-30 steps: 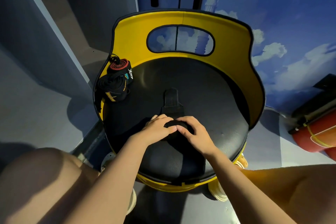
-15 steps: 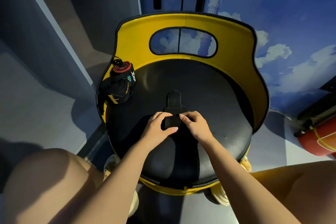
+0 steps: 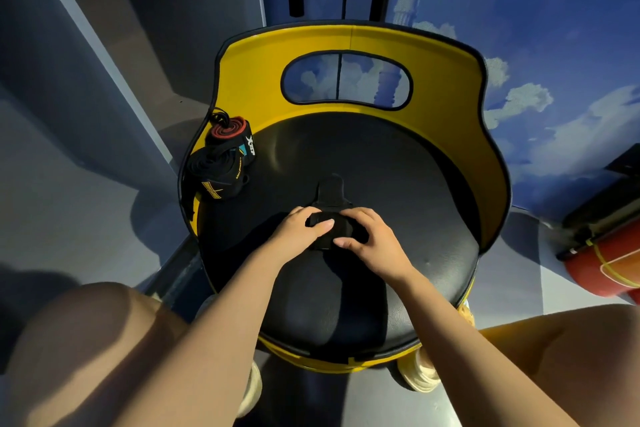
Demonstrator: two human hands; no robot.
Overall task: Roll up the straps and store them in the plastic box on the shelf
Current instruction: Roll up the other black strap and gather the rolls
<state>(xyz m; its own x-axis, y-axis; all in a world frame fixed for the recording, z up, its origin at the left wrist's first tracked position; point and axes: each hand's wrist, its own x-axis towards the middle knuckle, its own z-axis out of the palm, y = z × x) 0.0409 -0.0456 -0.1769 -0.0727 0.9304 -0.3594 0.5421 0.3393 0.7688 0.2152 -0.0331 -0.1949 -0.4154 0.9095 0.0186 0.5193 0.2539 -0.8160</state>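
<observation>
On the black round seat (image 3: 398,218), left hand (image 3: 299,230) and right hand (image 3: 372,241) both pinch a half-rolled black strap (image 3: 325,218), its free end lying flat beyond; farther left, two rolled straps (image 3: 225,163) rest against the yellow backrest (image 3: 256,80); one reads "XEP".

Round black seat (image 3: 398,218) with a yellow backrest (image 3: 446,80). At nine o'clock, a black rolled strap (image 3: 216,172) with yellow markings, beside a red-and-black one (image 3: 230,130) (white lettering). Behind, a blue wall (image 3: 554,45) painted with white clouds.
</observation>
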